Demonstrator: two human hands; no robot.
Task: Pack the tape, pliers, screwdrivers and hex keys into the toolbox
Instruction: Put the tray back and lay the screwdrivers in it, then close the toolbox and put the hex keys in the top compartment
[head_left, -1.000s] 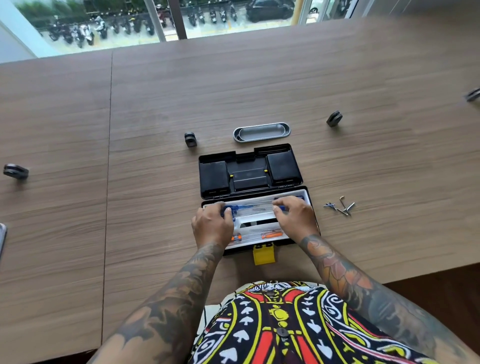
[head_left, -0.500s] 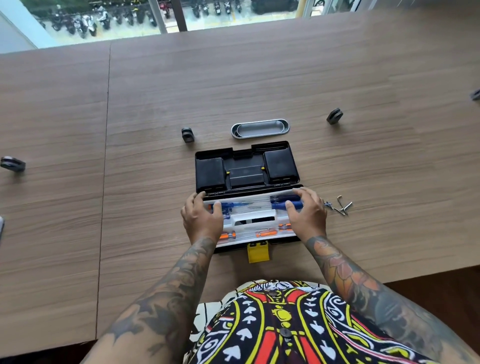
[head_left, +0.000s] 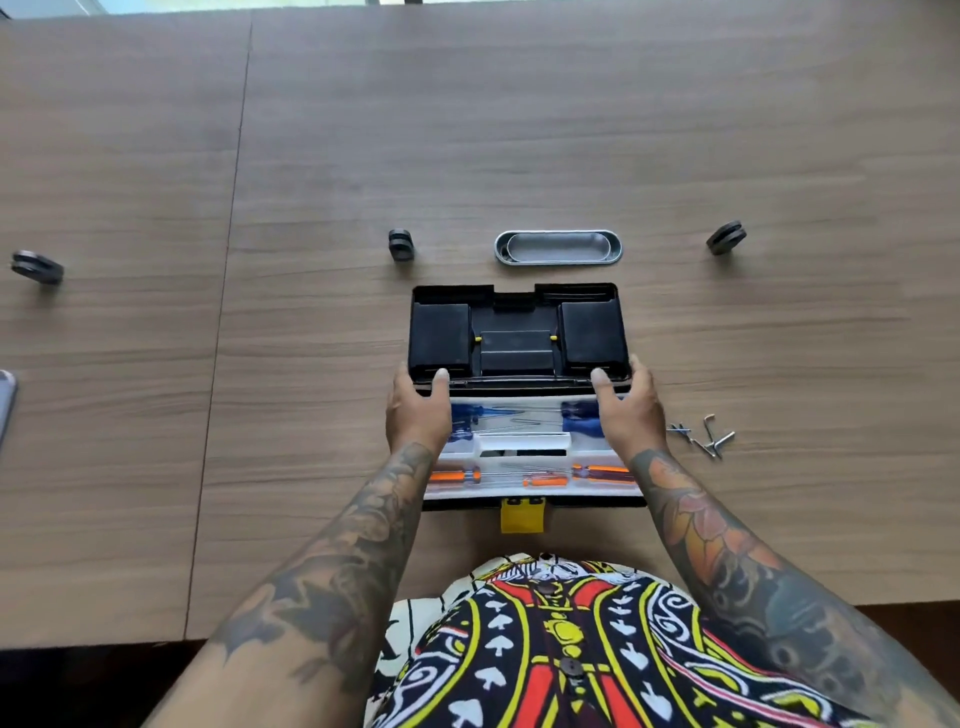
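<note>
As both reach forward, left hand (head_left: 418, 413) and right hand (head_left: 629, 413) pinch the toolbox lid (head_left: 514, 317).

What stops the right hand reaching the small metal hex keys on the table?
Likely nothing, so yes: the right hand, holding the black toolbox lid, is beside the small metal hex keys, bare table between.

Hex keys (head_left: 702, 435) right of toolbox (head_left: 519, 338)

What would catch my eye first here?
The open black toolbox at the near edge of the table, gripped at its hinge corners by the left hand and right hand. Blue and orange screwdrivers lie in its white tray; loose hex keys sit on the table just right of it.
</note>
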